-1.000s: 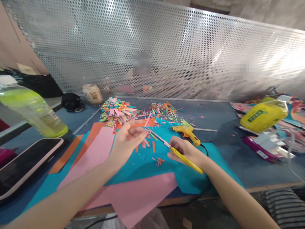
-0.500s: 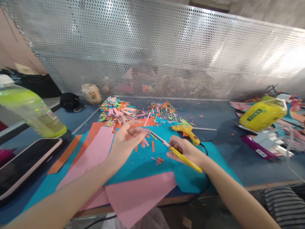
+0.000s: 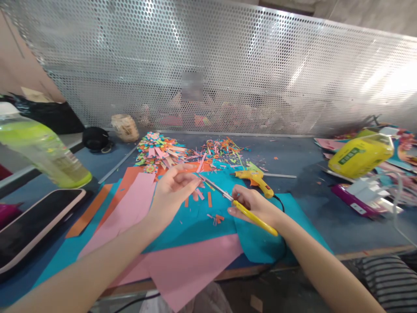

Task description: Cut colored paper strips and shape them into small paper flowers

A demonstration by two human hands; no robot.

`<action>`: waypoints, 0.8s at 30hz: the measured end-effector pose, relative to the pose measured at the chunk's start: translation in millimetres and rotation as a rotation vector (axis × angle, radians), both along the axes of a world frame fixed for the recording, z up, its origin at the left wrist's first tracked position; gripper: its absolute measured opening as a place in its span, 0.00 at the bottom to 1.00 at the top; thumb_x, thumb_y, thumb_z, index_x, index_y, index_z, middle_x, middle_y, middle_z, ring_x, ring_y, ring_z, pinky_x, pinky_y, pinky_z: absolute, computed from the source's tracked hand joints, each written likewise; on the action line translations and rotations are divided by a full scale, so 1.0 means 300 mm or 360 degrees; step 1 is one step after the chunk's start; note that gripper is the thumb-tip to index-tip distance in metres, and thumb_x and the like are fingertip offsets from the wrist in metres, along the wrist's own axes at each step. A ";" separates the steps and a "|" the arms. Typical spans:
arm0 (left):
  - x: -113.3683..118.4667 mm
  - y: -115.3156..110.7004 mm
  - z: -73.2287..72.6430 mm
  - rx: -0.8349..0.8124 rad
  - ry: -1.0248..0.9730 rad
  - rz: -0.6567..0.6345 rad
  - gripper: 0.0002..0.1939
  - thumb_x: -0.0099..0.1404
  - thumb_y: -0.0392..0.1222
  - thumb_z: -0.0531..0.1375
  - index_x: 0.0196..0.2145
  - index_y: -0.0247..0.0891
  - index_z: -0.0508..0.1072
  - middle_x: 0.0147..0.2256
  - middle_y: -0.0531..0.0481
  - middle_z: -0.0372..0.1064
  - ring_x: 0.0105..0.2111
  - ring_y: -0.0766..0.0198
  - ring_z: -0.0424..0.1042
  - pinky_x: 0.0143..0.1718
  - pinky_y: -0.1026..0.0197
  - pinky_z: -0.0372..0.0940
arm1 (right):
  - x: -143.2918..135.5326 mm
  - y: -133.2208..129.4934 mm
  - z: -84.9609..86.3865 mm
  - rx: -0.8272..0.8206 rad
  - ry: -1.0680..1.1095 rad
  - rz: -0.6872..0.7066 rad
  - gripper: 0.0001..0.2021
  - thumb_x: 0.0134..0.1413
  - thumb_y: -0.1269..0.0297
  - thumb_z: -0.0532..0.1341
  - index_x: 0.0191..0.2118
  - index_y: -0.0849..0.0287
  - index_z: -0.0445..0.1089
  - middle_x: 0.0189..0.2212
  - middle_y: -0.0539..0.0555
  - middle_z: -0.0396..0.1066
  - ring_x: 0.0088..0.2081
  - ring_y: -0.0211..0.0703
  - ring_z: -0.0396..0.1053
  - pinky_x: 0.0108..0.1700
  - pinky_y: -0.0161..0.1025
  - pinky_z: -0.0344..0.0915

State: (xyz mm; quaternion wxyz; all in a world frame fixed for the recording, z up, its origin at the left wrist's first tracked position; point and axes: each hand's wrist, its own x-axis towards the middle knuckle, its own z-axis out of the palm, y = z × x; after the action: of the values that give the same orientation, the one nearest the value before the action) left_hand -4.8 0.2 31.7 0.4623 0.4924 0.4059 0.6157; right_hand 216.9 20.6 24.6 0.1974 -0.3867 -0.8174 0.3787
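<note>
My right hand (image 3: 249, 202) is closed around the yellow handles of a pair of scissors (image 3: 254, 217). Their blades point up and left, and the tips reach the fingertips of my left hand (image 3: 177, 187). Thumb and fingers of that left hand are pinched together; whatever sits between them is too small to make out. Below both hands lies a blue paper sheet (image 3: 195, 230) with small orange strips (image 3: 209, 199) and tiny cut scraps (image 3: 216, 219) on it. Pink paper (image 3: 195, 269) overhangs the front edge of the table.
A yellow glue gun (image 3: 256, 179) lies beyond my right hand, its cord running forward. Behind are a fringed paper decoration (image 3: 159, 150) and a heap of paper shreds (image 3: 224, 150). A bottle (image 3: 45, 152) and a phone (image 3: 39, 226) are left; a yellow bottle (image 3: 360, 154) and power strip (image 3: 353, 202) right.
Both hands and the scissors stay in nearly the same place. The view has shifted only slightly.
</note>
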 end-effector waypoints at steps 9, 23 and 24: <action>-0.001 -0.002 0.005 -0.0045 0.0000 0.0001 0.15 0.54 0.39 0.63 0.39 0.40 0.64 0.26 0.56 0.68 0.18 0.70 0.68 0.15 0.69 0.61 | 0.005 0.005 -0.007 0.0042 -0.0010 -0.0003 0.14 0.47 0.58 0.61 0.29 0.57 0.54 0.19 0.42 0.50 0.20 0.30 0.46 0.19 0.30 0.43; -0.001 -0.001 -0.002 0.0009 0.0015 -0.0055 0.14 0.54 0.39 0.62 0.39 0.39 0.65 0.28 0.54 0.70 0.19 0.70 0.69 0.16 0.69 0.61 | 0.000 -0.003 0.002 0.0031 0.0010 0.0023 0.13 0.48 0.58 0.60 0.30 0.57 0.54 0.19 0.43 0.50 0.21 0.31 0.47 0.20 0.31 0.43; -0.001 -0.001 -0.001 0.0010 0.0014 -0.0052 0.14 0.54 0.39 0.62 0.39 0.39 0.65 0.27 0.54 0.70 0.19 0.70 0.69 0.16 0.69 0.61 | 0.000 -0.004 0.003 0.0030 0.0012 0.0022 0.13 0.48 0.58 0.60 0.30 0.57 0.54 0.19 0.43 0.50 0.21 0.31 0.47 0.20 0.31 0.43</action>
State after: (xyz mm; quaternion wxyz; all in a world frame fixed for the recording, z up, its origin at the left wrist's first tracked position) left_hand -5.2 -0.1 31.3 0.4690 0.5033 0.3979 0.6070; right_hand 216.8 19.4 25.4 0.2015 -0.3776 -0.8228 0.3739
